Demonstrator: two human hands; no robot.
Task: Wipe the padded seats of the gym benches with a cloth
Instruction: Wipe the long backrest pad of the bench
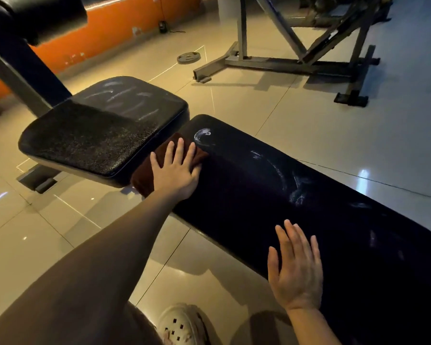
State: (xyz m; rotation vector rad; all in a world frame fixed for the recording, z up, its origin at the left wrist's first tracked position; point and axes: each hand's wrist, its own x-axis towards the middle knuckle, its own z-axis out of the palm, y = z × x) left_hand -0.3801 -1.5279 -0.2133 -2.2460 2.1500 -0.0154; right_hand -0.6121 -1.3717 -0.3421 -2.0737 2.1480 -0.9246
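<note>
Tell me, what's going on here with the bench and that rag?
A person is cleaning a gym bench. The left hand presses a dark brown cloth flat against the end of the long black pad, right by the gap to the smaller seat pad. The right hand rests open on the near edge of the long pad. Whitish streaks still show on both pads. A weight plate lies on the tiled floor behind.

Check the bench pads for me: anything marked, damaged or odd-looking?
White smears curve across the long bench pad, unwiped, beyond the brown cloth under the left hand. Fainter streaks mark the square seat pad. The right hand rests flat on the long pad. No tears visible.
</note>
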